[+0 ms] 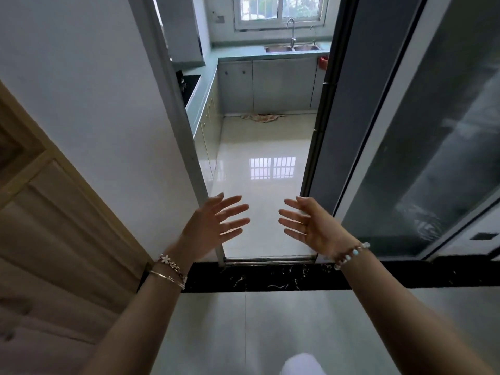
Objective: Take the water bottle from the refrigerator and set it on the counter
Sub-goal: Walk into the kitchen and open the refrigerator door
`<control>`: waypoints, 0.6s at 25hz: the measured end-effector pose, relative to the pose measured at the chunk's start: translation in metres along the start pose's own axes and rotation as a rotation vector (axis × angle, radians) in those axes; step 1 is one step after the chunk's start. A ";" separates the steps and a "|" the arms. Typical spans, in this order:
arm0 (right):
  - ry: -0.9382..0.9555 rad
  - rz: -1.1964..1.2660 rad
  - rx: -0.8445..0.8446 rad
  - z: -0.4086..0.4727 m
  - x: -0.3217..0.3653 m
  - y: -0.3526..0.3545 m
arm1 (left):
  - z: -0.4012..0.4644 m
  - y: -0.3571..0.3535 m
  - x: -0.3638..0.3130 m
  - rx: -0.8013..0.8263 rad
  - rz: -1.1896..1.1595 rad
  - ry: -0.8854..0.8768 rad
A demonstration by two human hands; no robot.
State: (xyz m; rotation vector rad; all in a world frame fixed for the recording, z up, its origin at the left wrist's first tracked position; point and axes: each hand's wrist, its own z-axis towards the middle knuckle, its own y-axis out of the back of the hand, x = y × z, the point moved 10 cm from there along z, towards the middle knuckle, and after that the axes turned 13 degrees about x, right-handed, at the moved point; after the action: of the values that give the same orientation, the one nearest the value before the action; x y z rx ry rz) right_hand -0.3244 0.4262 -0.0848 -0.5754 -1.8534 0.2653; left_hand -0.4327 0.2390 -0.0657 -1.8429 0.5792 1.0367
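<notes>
Left hand (209, 226): raised ahead at arm's length, palm turned inward, fingers spread wide, holding nothing.
Right hand (315, 226): mirrors it just beside, palm facing the left, fingers splayed, empty.
Wrists: flower bracelet (170, 262) and thin bangles on the left; beaded bracelet (351, 253) on the right.
Counter (205, 85): green, well beyond both hands, through the doorway, running to a sink (292, 48) under a window.
Sliding glass door (422, 147): right of the right hand.
Wooden door (54, 226): left of the left hand.
Water bottle, refrigerator: neither can be made out.
</notes>
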 end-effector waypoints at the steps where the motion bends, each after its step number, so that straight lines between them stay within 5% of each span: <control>1: 0.003 0.014 -0.009 0.019 0.007 0.009 | 0.022 0.007 -0.009 0.014 0.002 0.001; 15: 0.041 0.043 -0.028 0.338 0.214 0.134 | 0.369 0.121 -0.172 0.033 0.029 -0.012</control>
State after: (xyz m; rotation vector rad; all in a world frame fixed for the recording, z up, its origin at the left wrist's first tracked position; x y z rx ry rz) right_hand -0.6596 0.6823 -0.0883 -0.6364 -1.8094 0.2545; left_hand -0.7668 0.5010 -0.0641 -1.8030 0.6142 1.0506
